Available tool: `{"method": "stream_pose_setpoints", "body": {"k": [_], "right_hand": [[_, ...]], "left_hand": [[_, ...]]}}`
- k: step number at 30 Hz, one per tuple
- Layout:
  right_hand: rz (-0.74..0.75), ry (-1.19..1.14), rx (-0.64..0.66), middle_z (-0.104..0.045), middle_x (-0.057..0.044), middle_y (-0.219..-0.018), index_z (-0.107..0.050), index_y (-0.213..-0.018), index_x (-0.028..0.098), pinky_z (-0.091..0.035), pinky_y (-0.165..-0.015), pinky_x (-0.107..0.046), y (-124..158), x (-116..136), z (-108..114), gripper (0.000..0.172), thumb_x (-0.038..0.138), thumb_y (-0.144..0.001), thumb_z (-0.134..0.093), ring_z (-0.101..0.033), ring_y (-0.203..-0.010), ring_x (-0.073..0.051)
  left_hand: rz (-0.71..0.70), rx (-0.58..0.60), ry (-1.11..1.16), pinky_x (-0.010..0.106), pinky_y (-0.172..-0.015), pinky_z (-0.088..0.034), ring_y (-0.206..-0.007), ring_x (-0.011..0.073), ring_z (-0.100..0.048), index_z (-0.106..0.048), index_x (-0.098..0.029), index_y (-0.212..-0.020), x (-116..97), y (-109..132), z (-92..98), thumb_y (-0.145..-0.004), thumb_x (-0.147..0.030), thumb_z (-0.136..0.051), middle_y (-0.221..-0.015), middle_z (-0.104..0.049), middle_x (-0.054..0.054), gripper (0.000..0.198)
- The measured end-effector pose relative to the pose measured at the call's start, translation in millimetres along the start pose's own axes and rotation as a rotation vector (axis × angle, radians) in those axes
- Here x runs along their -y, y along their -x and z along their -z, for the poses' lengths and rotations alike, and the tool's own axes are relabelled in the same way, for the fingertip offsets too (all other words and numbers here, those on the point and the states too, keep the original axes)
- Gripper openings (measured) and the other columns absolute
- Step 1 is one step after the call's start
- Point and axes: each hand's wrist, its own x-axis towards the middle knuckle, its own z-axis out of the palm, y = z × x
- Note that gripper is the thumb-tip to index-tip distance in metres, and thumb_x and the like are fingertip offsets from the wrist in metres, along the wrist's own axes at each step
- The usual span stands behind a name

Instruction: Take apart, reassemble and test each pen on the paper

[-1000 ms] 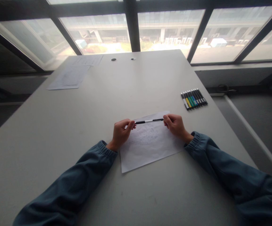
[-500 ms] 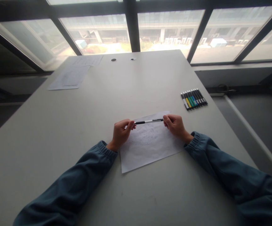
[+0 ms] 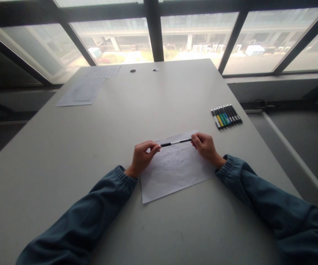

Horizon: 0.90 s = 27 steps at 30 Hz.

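Note:
A black and white pen (image 3: 175, 142) is stretched level between my two hands, above a sheet of paper (image 3: 172, 180) with faint pen marks. My left hand (image 3: 144, 155) pinches the pen's tip end between thumb and fingers. At the other end, my right hand (image 3: 204, 147) is closed on the pen with thumb and forefinger. Both hands are over the upper part of the sheet, whose far edge runs behind the pen. The ends of the pen are partly hidden by my fingers.
A row of several pens (image 3: 226, 117) with white, yellow, green, blue and black barrels lies near the table's right edge. Papers (image 3: 77, 90) lie at the far left. Two round holes pierce the far side of the white table (image 3: 114, 121); windows stand beyond.
The pen has turned about its length, so its clip no longer shows on the near side. My left thumb and fingers have shifted slightly to the right and straightened.

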Motion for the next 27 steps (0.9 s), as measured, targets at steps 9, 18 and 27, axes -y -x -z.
{"method": "stream_pose_setpoints", "body": {"k": [9,18,27], "right_hand": [[0.076,-0.094,0.083,-0.069,-0.004,-0.078,-0.074,-0.094,0.018,-0.047,-0.060,-0.027,3.6,4.5,-1.7,0.025,0.043,-0.088,-0.072,-0.060,-0.066,-0.014],[0.028,-0.156,0.059,-0.065,-0.001,-0.064,-0.074,-0.087,0.017,-0.044,-0.048,-0.024,5.1,4.3,-1.8,0.029,0.045,-0.086,-0.074,-0.055,-0.052,-0.011],[-0.001,-0.150,0.082,-0.064,-0.001,-0.060,-0.073,-0.081,0.016,-0.043,-0.046,-0.024,6.4,7.3,-0.6,0.031,0.046,-0.086,-0.074,-0.055,-0.050,-0.011]], "left_hand": [[-0.096,-0.043,-0.097,0.023,-0.063,-0.049,-0.065,0.0109,-0.061,-0.072,-0.017,-0.084,-4.5,0.1,-3.0,-0.086,-0.024,-0.076,-0.072,-0.069,0.001,0.008],[-0.182,-0.023,-0.079,0.024,-0.070,-0.054,-0.072,0.0120,-0.065,-0.071,-0.017,-0.098,-8.7,0.4,-3.5,-0.088,-0.025,-0.075,-0.085,-0.071,0.004,0.013],[-0.243,0.017,-0.235,0.027,-0.073,-0.053,-0.081,0.0146,-0.065,-0.069,-0.019,-0.101,-4.7,1.7,-2.0,-0.094,-0.025,-0.066,-0.089,-0.069,0.005,0.009]]}}
